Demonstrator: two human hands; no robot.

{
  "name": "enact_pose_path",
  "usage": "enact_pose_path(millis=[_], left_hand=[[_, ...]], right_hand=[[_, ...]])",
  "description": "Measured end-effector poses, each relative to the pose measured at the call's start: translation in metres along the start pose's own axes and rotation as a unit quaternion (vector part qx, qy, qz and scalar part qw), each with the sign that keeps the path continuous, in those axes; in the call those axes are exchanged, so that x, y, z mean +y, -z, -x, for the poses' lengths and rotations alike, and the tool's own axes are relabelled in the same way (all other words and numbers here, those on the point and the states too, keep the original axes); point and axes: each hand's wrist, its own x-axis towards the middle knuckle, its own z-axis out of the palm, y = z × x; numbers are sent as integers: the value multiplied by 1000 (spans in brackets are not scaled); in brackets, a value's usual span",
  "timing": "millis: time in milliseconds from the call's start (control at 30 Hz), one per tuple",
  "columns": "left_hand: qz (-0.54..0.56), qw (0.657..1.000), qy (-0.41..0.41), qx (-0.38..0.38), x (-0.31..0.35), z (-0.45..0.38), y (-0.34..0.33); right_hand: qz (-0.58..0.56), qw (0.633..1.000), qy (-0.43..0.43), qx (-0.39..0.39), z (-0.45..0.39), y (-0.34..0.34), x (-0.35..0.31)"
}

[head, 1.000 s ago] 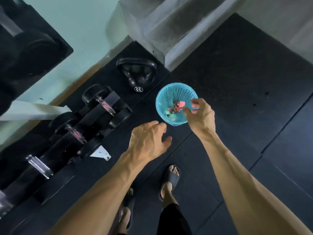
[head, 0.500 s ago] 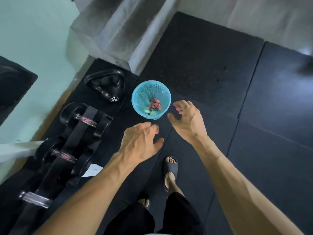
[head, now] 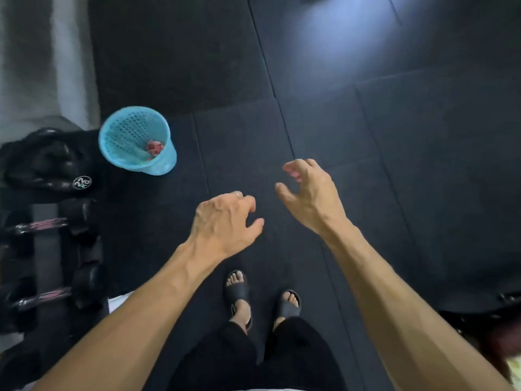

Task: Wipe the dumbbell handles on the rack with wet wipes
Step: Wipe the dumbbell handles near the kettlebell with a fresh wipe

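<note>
Above the black floor mat [head: 324, 80], nothing is held: both hands hang loosely curled. Dumbbell handles [head: 42, 224] are seen far off to the left, lying crosswise on the rack [head: 46, 266], nearer the left hand [head: 225, 221] than the right hand [head: 307, 193].

Counts, quick. Two hands of mine: left hand [head: 225, 221] at about 6 o'clock from center, right hand [head: 310, 193] at 3 o'clock of it, both empty, fingers loosely curled. One ring [head: 238, 194] on the left. Two feet in two black slides [head: 238, 292] at 6 o'clock. One blue basket [head: 138, 139] at 10 o'clock, one pink crumpled wad [head: 154, 147] inside it. One kettlebell [head: 48, 162] at 9 o'clock. Two dumbbell handles [head: 39, 224] visible on one rack [head: 50, 261] at 8 o'clock; any further ones are too blurred to count.
</note>
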Motion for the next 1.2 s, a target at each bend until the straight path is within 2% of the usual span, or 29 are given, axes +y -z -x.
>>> enact_pose_path(millis=[333, 700, 1000, 1200], left_hand=[[-38, 978, -190, -72, 216, 80, -136], [-67, 946, -293, -125, 455, 184, -291], [-43, 918, -353, -173, 606, 158, -402], [-23, 921, -345, -178, 659, 125, -473]], right_hand=[[-31, 978, -168, 119, 223, 78, 207], [-78, 938, -266, 207, 434, 156, 420], [-114, 884, -376, 252, 494, 206, 582], [-121, 878, -400, 236, 494, 213, 675]])
